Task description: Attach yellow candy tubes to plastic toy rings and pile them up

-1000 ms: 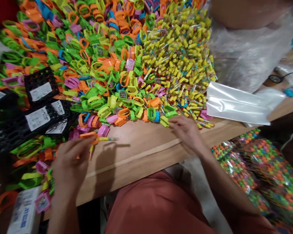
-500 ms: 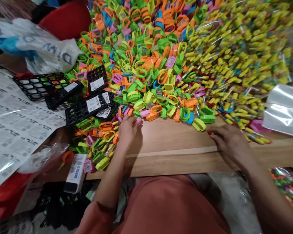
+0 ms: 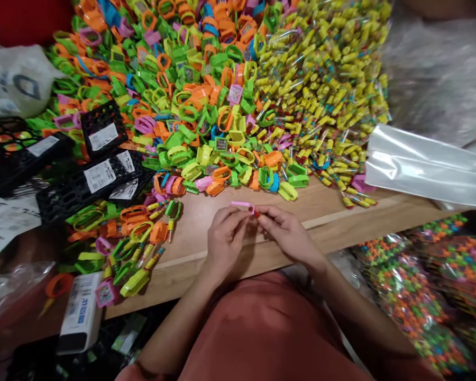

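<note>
Over the bare wood near the table's front edge, my two hands meet fingertip to fingertip. My left hand (image 3: 225, 241) pinches a pink toy watch (image 3: 241, 204), its band curving out past the fingers. A small red piece (image 3: 257, 214) shows between the fingertips of my right hand (image 3: 287, 233), touching or very close to the watch; the fingers hide the rest of it. Just beyond lies a heap of toy watches (image 3: 206, 153) in green, orange, yellow, pink and blue. Clear tubes with yellow caps (image 3: 321, 79) are piled to the right of it.
Black perforated trays (image 3: 103, 177) with white labels lie at the left. Watches paired with tubes (image 3: 138, 254) cluster before them, beside a white box (image 3: 81, 307). Clear plastic sheets (image 3: 424, 166) overhang the right side. Filled bags (image 3: 404, 286) sit below the table at right.
My hands have come together from apart, the left bringing the pink watch and the right a red-ended piece. A green watch with a tube now lies at the left cluster's edge. The view has shifted right.
</note>
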The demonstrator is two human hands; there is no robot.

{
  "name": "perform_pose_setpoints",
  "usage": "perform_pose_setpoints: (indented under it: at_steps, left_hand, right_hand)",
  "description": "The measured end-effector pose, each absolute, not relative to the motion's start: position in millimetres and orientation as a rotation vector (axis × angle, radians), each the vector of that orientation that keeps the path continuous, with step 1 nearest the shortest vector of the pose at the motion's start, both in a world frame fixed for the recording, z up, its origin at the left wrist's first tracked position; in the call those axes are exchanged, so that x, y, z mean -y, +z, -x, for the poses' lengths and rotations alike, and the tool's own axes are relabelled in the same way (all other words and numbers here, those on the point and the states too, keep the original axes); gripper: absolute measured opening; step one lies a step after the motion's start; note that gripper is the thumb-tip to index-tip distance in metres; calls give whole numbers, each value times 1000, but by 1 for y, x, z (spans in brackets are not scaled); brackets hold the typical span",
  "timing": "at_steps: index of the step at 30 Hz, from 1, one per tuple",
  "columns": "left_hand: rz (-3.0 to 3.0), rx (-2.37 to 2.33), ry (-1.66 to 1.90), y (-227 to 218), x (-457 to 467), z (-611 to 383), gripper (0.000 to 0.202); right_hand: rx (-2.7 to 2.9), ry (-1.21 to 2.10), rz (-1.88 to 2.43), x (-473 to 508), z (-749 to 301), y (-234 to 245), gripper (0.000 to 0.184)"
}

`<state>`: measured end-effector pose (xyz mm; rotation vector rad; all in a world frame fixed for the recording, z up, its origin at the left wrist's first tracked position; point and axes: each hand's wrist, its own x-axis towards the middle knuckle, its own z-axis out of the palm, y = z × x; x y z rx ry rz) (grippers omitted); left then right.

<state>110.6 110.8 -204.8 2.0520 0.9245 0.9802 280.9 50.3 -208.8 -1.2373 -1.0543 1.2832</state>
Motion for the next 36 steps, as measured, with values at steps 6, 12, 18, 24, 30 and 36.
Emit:
perform_pose_setpoints:
  at_steps: [6, 12, 18, 24, 30, 36]
  left_hand:
    - [-2310, -857, 1051, -203, -109, -111, 21]
    - [-2304, -849, 1061, -202, -108, -112, 20]
    - [-2306, -863, 1078, -202, -107, -111, 18]
    - [-2385, -858, 1054, -203, -107, -111, 23]
    - [-2452, -746, 1038, -202, -111, -108, 27]
    - [-2504, -668, 951, -200, -112, -108, 33]
  right_hand:
    - [921, 1353, 1177, -44, -285, -208, 40]
    - [825, 1350, 1118, -40, -280, -217, 38]
    - [775, 1384, 1090, -38, -277, -221, 38]
    - [839, 1409, 1163, -38, -282, -217, 43]
    - [834, 1447, 1139, -39, -289, -218, 44]
    - [867, 1439, 1164, -41, -289, -218, 45]
